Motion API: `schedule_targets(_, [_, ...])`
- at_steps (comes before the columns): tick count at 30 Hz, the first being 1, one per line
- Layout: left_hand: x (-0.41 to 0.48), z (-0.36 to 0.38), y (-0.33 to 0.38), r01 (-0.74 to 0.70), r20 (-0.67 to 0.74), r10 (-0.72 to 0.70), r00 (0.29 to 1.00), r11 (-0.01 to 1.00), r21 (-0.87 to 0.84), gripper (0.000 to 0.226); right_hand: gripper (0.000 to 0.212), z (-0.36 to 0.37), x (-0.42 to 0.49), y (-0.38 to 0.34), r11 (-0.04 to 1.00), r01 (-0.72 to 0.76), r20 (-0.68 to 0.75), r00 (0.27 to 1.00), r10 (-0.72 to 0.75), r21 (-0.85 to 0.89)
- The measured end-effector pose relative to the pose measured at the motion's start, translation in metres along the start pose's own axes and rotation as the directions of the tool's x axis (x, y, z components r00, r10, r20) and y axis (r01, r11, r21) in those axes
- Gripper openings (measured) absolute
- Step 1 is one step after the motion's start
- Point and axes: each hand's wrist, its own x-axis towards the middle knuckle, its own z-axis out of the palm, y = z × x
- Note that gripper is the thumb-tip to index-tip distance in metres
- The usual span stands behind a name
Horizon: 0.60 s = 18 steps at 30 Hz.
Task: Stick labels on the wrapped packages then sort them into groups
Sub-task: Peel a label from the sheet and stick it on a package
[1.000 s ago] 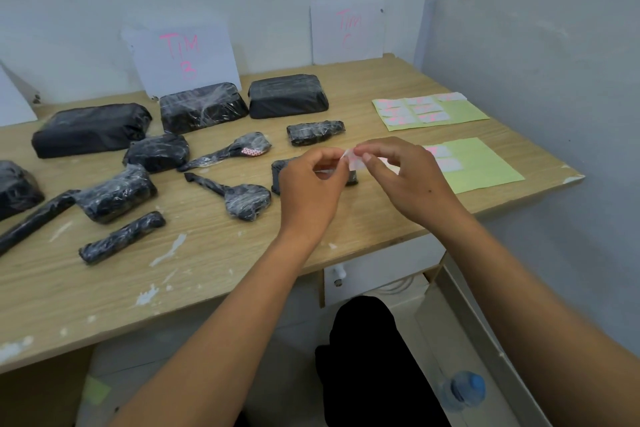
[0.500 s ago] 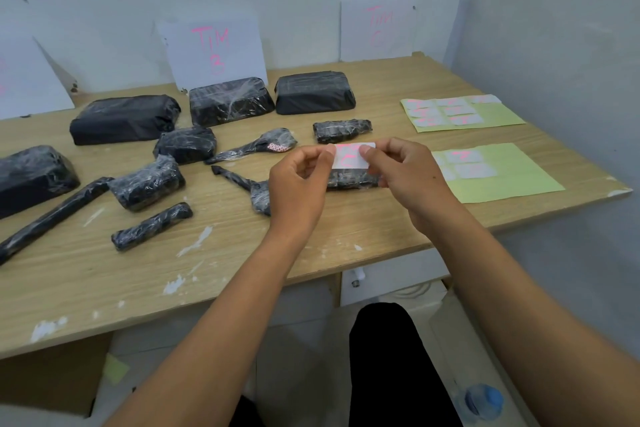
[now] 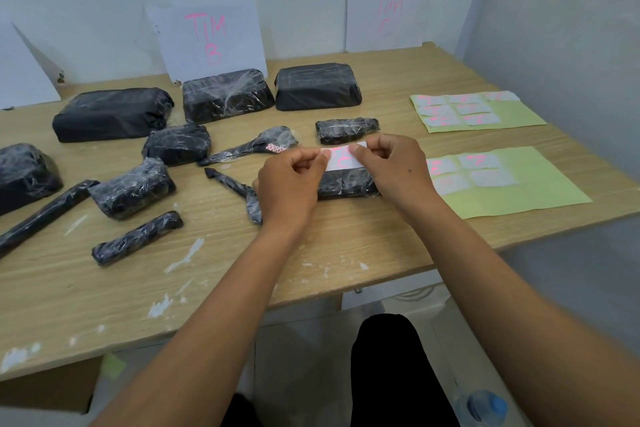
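The left hand (image 3: 291, 180) and right hand (image 3: 394, 166) each pinch one end of a white, pink-lettered label (image 3: 343, 158), keeping it taut over the small wrapped package (image 3: 346, 185) lying on the table (image 3: 346, 239), seemingly so it goes on without creases.

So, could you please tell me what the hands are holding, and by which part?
One white label with pink writing. The left hand pinches its left end, the right hand its right end, over a small wrapped package.
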Motion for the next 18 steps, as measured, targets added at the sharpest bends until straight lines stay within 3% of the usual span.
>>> schedule_targets(7, [0.006, 0.004, -0.001, 0.003, 0.035, -0.014, 0.999, 0.951, 0.309, 0.018, 0.03, 0.005, 0.007, 0.014, 0.988, -0.051, 0.016, 0.998, 0.054, -0.145])
schedule_targets(18, [0.006, 0.009, -0.009, 0.004, 0.03, -0.016, 0.999, 0.933, 0.36, 0.017, 0.029, 0.012, 0.004, 0.017, 0.965, -0.023, -0.027, 0.999, 0.017, -0.259])
